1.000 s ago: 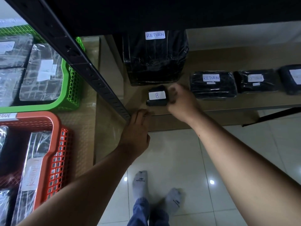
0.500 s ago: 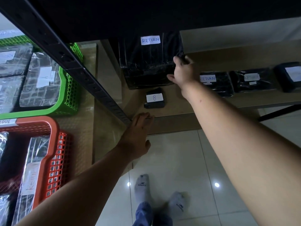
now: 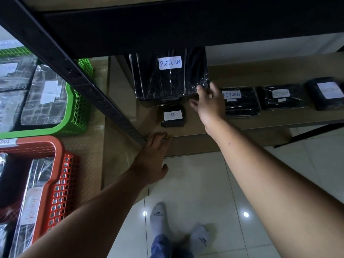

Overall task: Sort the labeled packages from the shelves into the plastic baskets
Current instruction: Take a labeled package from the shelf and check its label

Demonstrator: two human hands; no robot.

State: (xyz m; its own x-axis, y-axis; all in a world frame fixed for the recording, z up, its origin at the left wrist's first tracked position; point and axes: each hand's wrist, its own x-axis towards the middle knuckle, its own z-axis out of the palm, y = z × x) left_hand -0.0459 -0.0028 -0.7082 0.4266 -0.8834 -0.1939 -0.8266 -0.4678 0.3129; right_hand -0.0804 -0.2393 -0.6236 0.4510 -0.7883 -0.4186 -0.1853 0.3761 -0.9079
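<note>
A large black-wrapped package labelled RETURN (image 3: 167, 79) stands at the left end of the lower shelf board (image 3: 260, 75). My right hand (image 3: 208, 103) holds its near right corner, thumb under the front edge and fingers against the wrap. A small black package labelled B (image 3: 173, 116) lies just in front of it, left of my right hand and untouched. My left hand (image 3: 152, 159) rests flat on the shelf's front edge (image 3: 195, 144), fingers straight, holding nothing.
Two flat RETURN packages (image 3: 240, 101) (image 3: 281, 97) and another labelled black package (image 3: 327, 94) lie to the right on the shelf. A green basket (image 3: 74, 112) and a red basket (image 3: 55, 175) with wrapped packages sit at left. The black shelf post (image 3: 89, 86) runs diagonally between. My feet stand on tiled floor.
My right hand left the B package, reached up to the large RETURN package's right side, then slid down to its near right corner. My left hand stayed on the shelf edge.
</note>
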